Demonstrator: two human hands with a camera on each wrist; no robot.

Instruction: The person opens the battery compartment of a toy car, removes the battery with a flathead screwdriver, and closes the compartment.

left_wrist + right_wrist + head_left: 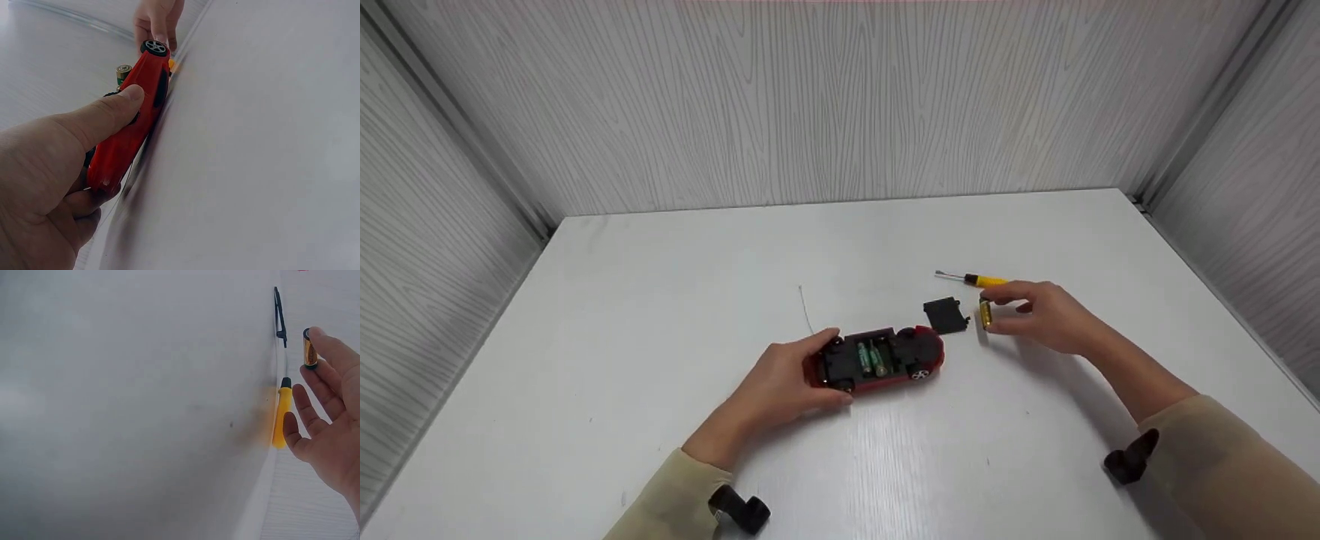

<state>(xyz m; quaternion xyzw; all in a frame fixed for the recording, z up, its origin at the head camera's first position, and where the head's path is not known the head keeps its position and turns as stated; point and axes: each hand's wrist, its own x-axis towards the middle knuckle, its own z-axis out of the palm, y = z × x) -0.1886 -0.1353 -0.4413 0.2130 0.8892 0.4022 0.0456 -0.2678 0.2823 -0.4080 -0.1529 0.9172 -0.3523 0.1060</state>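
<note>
A red toy car (900, 358) lies wheels up, its dark underside and battery compartment showing. Two green batteries (872, 359) sit in that compartment, one of them tilted. My left hand (784, 379) grips the car's left end, thumb along the near side and fingers at the far side. In the left wrist view a battery end (124, 71) sticks up past the car's edge. My right hand (1046, 319) pinches a gold and dark battery (310, 349) by its two ends between thumb and finger, to the right of the car.
A black battery cover (946, 316) lies just beyond the car's right end. Behind the right hand is a screwdriver (986, 281) with a yellow handle. A thin wire antenna (805, 308) extends from the car's far side. Wood-grain panels (840, 105) enclose the white table (660, 300).
</note>
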